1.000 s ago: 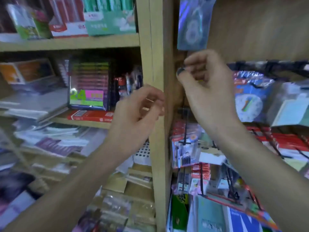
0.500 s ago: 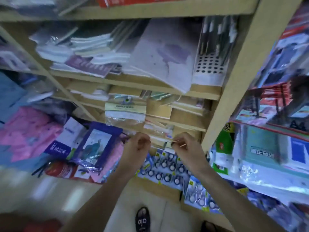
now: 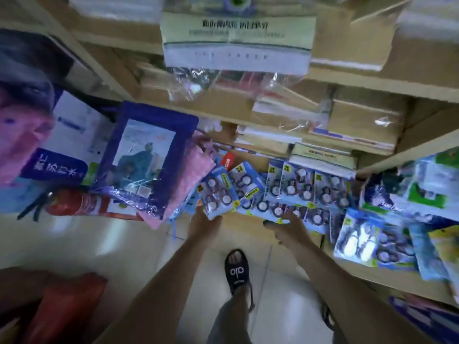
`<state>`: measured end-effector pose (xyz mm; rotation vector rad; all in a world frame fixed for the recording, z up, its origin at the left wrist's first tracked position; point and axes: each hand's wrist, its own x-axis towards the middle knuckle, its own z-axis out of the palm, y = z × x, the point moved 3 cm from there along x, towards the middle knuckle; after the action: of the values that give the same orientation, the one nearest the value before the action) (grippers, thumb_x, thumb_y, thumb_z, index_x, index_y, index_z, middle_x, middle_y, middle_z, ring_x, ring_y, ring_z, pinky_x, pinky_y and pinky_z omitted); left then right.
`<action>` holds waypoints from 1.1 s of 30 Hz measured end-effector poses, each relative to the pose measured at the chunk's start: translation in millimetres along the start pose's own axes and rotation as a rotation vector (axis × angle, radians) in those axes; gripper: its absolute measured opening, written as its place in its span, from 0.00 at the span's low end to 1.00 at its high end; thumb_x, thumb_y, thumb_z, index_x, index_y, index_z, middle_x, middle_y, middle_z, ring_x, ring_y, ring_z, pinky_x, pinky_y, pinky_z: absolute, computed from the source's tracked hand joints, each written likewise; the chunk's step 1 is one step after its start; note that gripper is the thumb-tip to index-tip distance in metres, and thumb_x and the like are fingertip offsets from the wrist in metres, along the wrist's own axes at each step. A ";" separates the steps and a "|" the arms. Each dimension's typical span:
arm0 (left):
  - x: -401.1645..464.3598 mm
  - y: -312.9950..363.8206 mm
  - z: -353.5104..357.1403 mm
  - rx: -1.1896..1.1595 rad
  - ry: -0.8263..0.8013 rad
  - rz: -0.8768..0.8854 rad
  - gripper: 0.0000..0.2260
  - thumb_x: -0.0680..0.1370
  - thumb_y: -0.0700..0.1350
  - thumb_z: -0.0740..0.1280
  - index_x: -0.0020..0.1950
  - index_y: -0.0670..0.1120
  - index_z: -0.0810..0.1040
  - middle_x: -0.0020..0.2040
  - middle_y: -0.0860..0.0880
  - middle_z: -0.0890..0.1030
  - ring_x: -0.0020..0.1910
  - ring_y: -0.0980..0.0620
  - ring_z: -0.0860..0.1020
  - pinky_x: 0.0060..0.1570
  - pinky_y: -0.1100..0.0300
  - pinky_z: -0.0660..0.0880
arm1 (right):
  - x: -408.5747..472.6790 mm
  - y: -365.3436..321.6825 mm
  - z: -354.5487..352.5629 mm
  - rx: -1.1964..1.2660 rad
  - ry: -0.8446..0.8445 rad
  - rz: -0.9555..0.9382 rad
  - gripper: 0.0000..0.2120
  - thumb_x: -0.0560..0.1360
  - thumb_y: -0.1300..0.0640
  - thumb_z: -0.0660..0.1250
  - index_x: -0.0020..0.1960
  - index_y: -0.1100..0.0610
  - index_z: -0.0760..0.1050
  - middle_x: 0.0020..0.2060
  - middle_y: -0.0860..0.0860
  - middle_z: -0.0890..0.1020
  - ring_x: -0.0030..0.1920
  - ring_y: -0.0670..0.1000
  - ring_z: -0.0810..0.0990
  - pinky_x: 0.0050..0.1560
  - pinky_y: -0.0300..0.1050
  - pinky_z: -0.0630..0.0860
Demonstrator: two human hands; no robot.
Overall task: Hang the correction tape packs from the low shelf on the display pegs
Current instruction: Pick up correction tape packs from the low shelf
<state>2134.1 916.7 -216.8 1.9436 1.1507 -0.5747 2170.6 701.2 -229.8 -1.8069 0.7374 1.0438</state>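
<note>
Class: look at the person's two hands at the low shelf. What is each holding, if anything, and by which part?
The left hand grips a correction tape pack by its bottom edge. The right hand rests on the packs on the shelf; no grip can be told.

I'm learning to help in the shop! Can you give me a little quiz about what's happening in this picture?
1. True or false: the left hand is holding a correction tape pack.
2. What is the right hand doing? A) hanging a pack on a peg B) reaching onto the packs on the low shelf C) resting on the floor
3. Fill in: the red thing lying at the left, by the floor, is a fire ____.

Key: 1 true; 2 B; 3 extinguisher.
</note>
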 end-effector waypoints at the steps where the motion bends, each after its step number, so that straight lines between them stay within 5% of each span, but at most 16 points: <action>1: 19.0 -9.0 7.4 -0.018 -0.018 -0.028 0.22 0.78 0.45 0.73 0.70 0.40 0.76 0.66 0.39 0.82 0.65 0.37 0.80 0.56 0.54 0.73 | 12.7 4.9 8.3 0.039 0.012 0.042 0.34 0.74 0.52 0.78 0.74 0.58 0.68 0.62 0.59 0.79 0.59 0.62 0.82 0.59 0.60 0.80; 5: 83.9 -39.1 39.9 -0.077 -0.076 -0.188 0.41 0.74 0.57 0.75 0.79 0.38 0.64 0.76 0.36 0.72 0.73 0.36 0.73 0.71 0.47 0.72 | 63.0 26.2 40.4 0.282 0.007 0.214 0.25 0.75 0.52 0.77 0.66 0.62 0.74 0.61 0.61 0.79 0.62 0.63 0.80 0.67 0.63 0.77; 9: 125.2 -50.6 58.8 -0.164 -0.011 -0.282 0.42 0.78 0.57 0.74 0.80 0.37 0.56 0.76 0.35 0.67 0.74 0.37 0.71 0.67 0.50 0.71 | 103.3 46.0 68.8 0.521 0.032 0.287 0.31 0.73 0.49 0.78 0.71 0.59 0.72 0.63 0.57 0.76 0.63 0.59 0.79 0.55 0.54 0.77; 17: 176.3 -58.4 77.4 -0.184 0.125 -0.244 0.52 0.72 0.56 0.80 0.81 0.35 0.53 0.77 0.35 0.65 0.75 0.35 0.68 0.70 0.44 0.71 | 154.4 48.1 105.3 0.752 0.049 0.318 0.25 0.77 0.47 0.73 0.69 0.58 0.74 0.68 0.55 0.76 0.67 0.55 0.75 0.70 0.53 0.70; 23: 185.1 -59.5 87.4 -0.228 0.077 -0.207 0.48 0.70 0.51 0.82 0.76 0.34 0.57 0.74 0.36 0.67 0.71 0.38 0.72 0.55 0.53 0.70 | 175.0 42.5 119.4 0.855 0.077 0.354 0.25 0.69 0.45 0.80 0.59 0.56 0.76 0.51 0.52 0.77 0.51 0.53 0.79 0.58 0.49 0.74; 25: 186.2 -58.7 89.2 -0.200 0.045 -0.182 0.45 0.69 0.52 0.83 0.74 0.35 0.59 0.72 0.35 0.69 0.69 0.37 0.74 0.57 0.48 0.75 | 177.9 42.5 122.4 0.892 0.061 0.348 0.23 0.68 0.46 0.81 0.55 0.56 0.79 0.39 0.50 0.73 0.37 0.50 0.72 0.43 0.44 0.71; 28: 183.7 -54.9 94.1 -0.184 -0.008 -0.093 0.41 0.69 0.50 0.83 0.71 0.39 0.63 0.67 0.35 0.74 0.63 0.36 0.77 0.52 0.48 0.75 | 181.7 42.1 127.0 0.983 0.051 0.355 0.22 0.65 0.48 0.82 0.51 0.57 0.79 0.34 0.51 0.71 0.32 0.50 0.66 0.33 0.43 0.67; 30: 178.4 -48.3 99.3 -0.175 -0.040 0.001 0.40 0.66 0.48 0.84 0.68 0.41 0.64 0.64 0.35 0.78 0.59 0.37 0.80 0.50 0.49 0.76 | 182.6 37.9 129.9 1.031 0.005 0.323 0.22 0.68 0.52 0.80 0.58 0.59 0.80 0.39 0.54 0.78 0.34 0.50 0.74 0.31 0.42 0.73; 33: 166.7 -36.6 105.1 -0.179 -0.094 0.056 0.44 0.57 0.53 0.80 0.66 0.43 0.64 0.59 0.38 0.81 0.55 0.38 0.82 0.53 0.42 0.81 | 178.6 29.4 133.0 1.164 0.002 0.281 0.21 0.73 0.61 0.76 0.65 0.63 0.80 0.57 0.60 0.85 0.46 0.54 0.84 0.46 0.45 0.81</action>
<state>2184.2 927.8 -410.5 1.7714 1.0496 -0.5094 2183.7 798.8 -431.6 -0.7066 1.2718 0.5401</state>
